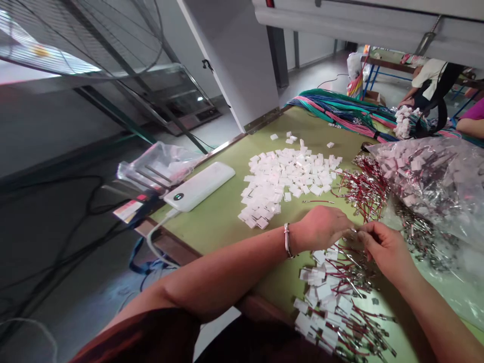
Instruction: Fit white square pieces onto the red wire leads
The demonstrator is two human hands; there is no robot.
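Note:
My left hand (pixel 325 226) reaches across the table with its fingers closed in a pinch. Fingertip to fingertip with it, my right hand (pixel 386 251) is pinched shut too. A small shiny tip (pixel 354 230) shows between them; the rest of what they hold is hidden. Below the hands lie white connector housings (pixel 324 291) with short red wires (pixel 353 272) attached, ending in metal terminals. Just beyond the hands is a heap of loose short red wires (pixel 365 189). A large spread of white plastic housings (pixel 291 174) covers the table farther left. One single red wire (pixel 318 201) lies apart.
A white power bank (pixel 200 186) with a cable lies at the table's left edge. To the right, a clear plastic bag (pixel 434 171) holds many white housings, and dark metal terminals (pixel 423 237) lie below. Bundled coloured cables (pixel 340 111) run along the back. Another person (pixel 431 83) sits beyond.

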